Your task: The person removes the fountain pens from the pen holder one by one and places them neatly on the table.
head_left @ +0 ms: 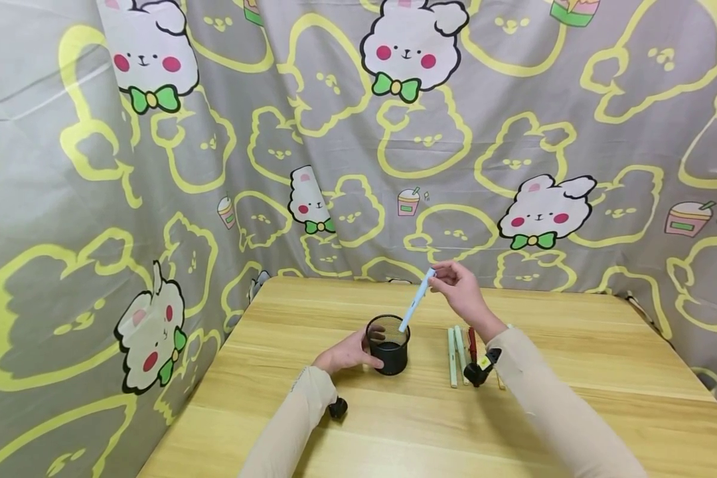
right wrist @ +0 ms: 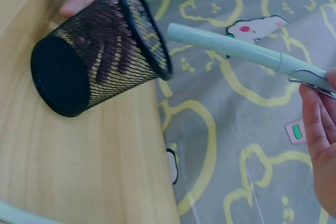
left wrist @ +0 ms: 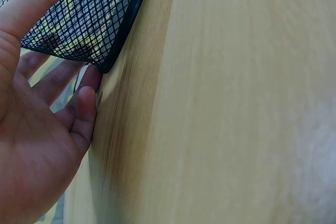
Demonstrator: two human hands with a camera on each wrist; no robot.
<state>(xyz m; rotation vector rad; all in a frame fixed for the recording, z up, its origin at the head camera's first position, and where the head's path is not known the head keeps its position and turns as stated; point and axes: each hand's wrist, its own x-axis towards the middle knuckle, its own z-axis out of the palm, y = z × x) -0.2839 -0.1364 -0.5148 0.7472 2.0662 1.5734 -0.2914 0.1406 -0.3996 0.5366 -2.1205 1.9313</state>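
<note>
A black mesh pen holder point(head_left: 392, 360) stands upright on the wooden table. My left hand point(head_left: 348, 352) grips it from the left, the thumb at the near side and the fingers round the back; in the right wrist view those fingers show through the mesh point(right wrist: 105, 51). Up and to the right, my right hand point(head_left: 461, 291) pinches a light blue pen point(head_left: 417, 302) near its clip end. The pen slants down to the left, its lower end right by the holder's rim. In the right wrist view its metal clip lies close to my fingertips.
On the table point(head_left: 311, 299), right of the holder, two pale green pens point(head_left: 452, 358) lie side by side. A red pen point(head_left: 472, 337) is beside them, and my right forearm partly hides more there. A patterned grey curtain point(head_left: 346, 146) hangs behind and left of the table.
</note>
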